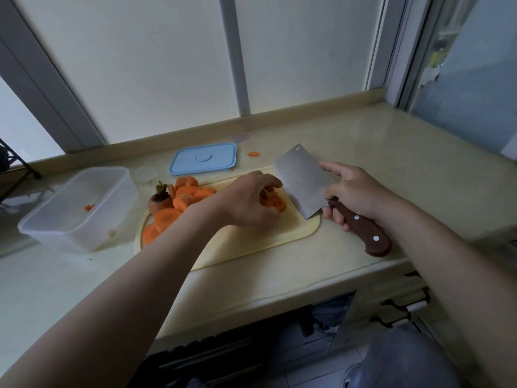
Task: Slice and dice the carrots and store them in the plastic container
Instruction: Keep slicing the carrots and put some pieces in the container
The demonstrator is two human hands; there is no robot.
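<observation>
On the cutting board (246, 245), the left hand (249, 203) curls its fingers over a small stack of carrot slices (272, 203). The right hand (352, 191) grips the cleaver (303, 180) by its wooden handle, forefinger straight along the blade. More slices (173, 208) lie beside the clear plastic container (78, 208) at left; its blue lid (204, 159) rests behind the board.

Pale stone counter (363, 152) under frosted windows (156, 65); grey frames; dim daylight.

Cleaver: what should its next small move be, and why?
Probably bring the cleaver down through the slices that the left hand steadies on the board. The right hand grips its handle, blade just beside that hand, and the container holds only a few bits.
</observation>
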